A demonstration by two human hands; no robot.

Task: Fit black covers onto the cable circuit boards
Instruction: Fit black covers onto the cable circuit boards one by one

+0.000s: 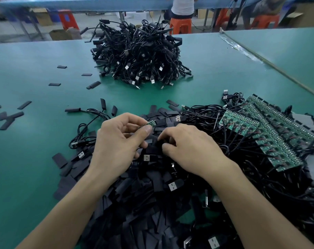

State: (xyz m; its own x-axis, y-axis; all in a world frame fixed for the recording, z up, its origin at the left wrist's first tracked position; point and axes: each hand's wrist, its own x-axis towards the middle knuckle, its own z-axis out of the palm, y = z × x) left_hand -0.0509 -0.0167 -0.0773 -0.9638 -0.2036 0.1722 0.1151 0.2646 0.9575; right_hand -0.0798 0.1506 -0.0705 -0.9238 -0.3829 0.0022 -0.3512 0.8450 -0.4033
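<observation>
My left hand (116,142) pinches a small green circuit board (149,124) between thumb and forefinger, its free end pointing up and right. My right hand (188,148) lies just to its right, fingers curled down into a heap of flat black covers (143,203); whether it holds one is hidden. The heap spreads from under both hands toward the near table edge. Green circuit boards with black cables (271,133) lie in rows at the right.
A tall pile of black USB cables with covers fitted (138,56) stands at the far centre of the green table (26,150). Loose black covers (10,115) are scattered on the left. A person sits on an orange stool (180,24) beyond the table.
</observation>
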